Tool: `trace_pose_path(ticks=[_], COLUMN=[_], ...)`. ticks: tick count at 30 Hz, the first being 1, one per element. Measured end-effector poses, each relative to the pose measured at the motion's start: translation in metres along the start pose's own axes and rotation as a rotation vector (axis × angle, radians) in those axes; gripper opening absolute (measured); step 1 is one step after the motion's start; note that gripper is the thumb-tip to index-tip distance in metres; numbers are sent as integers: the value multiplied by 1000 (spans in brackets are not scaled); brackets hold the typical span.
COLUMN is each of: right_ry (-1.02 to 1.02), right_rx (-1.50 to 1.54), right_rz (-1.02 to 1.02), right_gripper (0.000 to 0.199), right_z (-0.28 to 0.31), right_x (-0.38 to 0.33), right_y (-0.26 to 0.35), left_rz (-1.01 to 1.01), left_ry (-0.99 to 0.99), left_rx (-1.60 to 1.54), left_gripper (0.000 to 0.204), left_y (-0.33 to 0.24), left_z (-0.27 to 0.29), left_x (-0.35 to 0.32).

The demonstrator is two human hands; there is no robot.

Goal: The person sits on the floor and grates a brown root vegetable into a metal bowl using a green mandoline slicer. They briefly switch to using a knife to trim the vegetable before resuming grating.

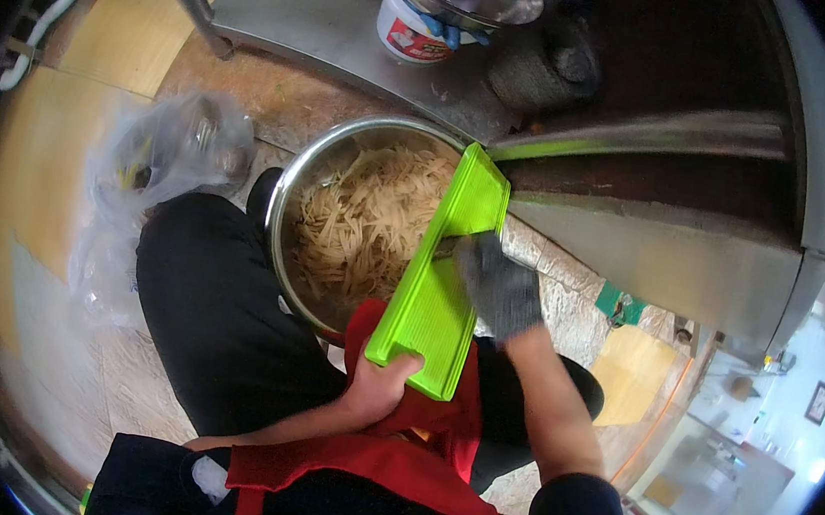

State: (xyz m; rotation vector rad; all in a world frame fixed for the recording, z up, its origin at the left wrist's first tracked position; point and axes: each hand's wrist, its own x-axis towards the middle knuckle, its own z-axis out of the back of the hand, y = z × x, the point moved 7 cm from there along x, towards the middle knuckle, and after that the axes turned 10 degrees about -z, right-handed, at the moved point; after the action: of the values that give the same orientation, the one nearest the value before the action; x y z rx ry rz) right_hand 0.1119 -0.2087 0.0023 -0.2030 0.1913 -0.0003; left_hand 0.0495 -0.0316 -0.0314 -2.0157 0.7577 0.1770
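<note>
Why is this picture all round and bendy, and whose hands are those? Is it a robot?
No robot here, just a person's own two hands. The picture comes from a camera worn on their head, looking down; its very wide view bends straight edges. The bare left hand grips the near end of a green slicer. The right hand, in a dark grey glove, is on the slicer; I can't tell whether it holds anything. The slicer reaches across the right edge of a metal pot containing pale strips. A see-through plastic bag lies left on the floor.
</note>
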Motion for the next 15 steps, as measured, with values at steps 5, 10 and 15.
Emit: trace_pose_path(ticks=[5,10,15], right_ry=[97,-21,-37], right_rx=[107,101,81], right_rz=[-176,59,-59], right_gripper=[27,7,23], right_z=[-71,56,28], right_x=[81,-4,3], right_y=[-65,-2,-1], left_rz=[-8,38,22], left_ry=[-40,-32,0], left_rx=[-161,-101,-73], left_gripper=[28,31,34], left_y=[4,10,2], left_z=[4,4,5], left_x=[9,3,0])
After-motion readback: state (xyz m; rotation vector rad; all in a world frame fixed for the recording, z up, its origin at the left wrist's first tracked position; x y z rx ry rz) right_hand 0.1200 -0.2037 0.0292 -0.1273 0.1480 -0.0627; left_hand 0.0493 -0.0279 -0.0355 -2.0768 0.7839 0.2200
